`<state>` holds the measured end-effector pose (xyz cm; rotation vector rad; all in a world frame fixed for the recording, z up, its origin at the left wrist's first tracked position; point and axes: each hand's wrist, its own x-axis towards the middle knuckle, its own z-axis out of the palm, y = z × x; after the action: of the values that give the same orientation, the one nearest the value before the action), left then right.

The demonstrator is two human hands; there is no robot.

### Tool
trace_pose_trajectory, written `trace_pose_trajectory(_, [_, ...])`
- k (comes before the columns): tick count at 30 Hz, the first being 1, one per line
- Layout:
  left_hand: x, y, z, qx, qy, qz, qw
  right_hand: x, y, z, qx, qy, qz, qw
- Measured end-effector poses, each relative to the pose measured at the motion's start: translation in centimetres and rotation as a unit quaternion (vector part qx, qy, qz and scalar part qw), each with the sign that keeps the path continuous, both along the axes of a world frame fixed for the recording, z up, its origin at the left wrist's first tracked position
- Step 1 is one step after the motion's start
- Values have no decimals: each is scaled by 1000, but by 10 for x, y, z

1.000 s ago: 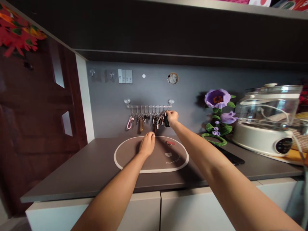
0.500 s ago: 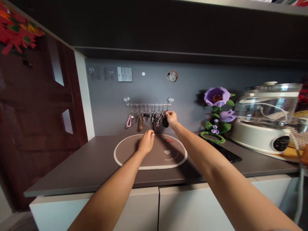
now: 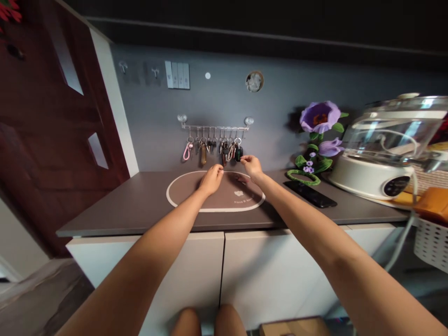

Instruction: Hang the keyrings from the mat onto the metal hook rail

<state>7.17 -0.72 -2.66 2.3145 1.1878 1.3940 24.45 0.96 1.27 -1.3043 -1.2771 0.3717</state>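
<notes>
My right hand [image 3: 252, 167] is just right of a black key fob [image 3: 238, 154], its thumb and forefinger slightly parted near the fob's lower edge. Whether they touch it I cannot tell. The fob hangs by a ring from the right part of a clear hook rail [image 3: 215, 127]. Over the oval brown mat [image 3: 185, 191] is my left hand [image 3: 212, 179], fingers curled together; anything inside them is hidden. Several key bunches hang along the rail, among them one with a pink loop [image 3: 186, 151] and one with a brown holder [image 3: 203, 154]. A small reddish item [image 3: 241, 178] lies shadowed on the mat.
To the right stand purple crocheted flowers [image 3: 320, 117] on a green ring base, a black phone [image 3: 310, 193] and a white appliance with a clear top [image 3: 367, 175]. A dark shelf [image 3: 245, 21] overhangs the counter. White cabinet doors [image 3: 189, 266] are below.
My right hand has come down and away from the hook at the rail's right end, leaving the fob hanging. The left hand stays over the mat. The view has tilted downward.
</notes>
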Motion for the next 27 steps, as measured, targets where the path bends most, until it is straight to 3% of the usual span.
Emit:
trace_pose_trajectory(3, [-1,3,-2,-4,6,-14,1000,1,-13,-17,-52,-8,34,998])
trace_pose_trajectory(7, [-2,6,-4,-4,17,-16,1000,7,-19,-28,-81,-89,16,993])
trace_pose_trajectory(14, [-3,7,-4,1,53,-17,998,18,-4,-33,-85,-259,-11,962])
trace_pose_trajectory(27, [-2,9,-8,-22,80,-12,996,19,2,-38,-95,-331,6,939])
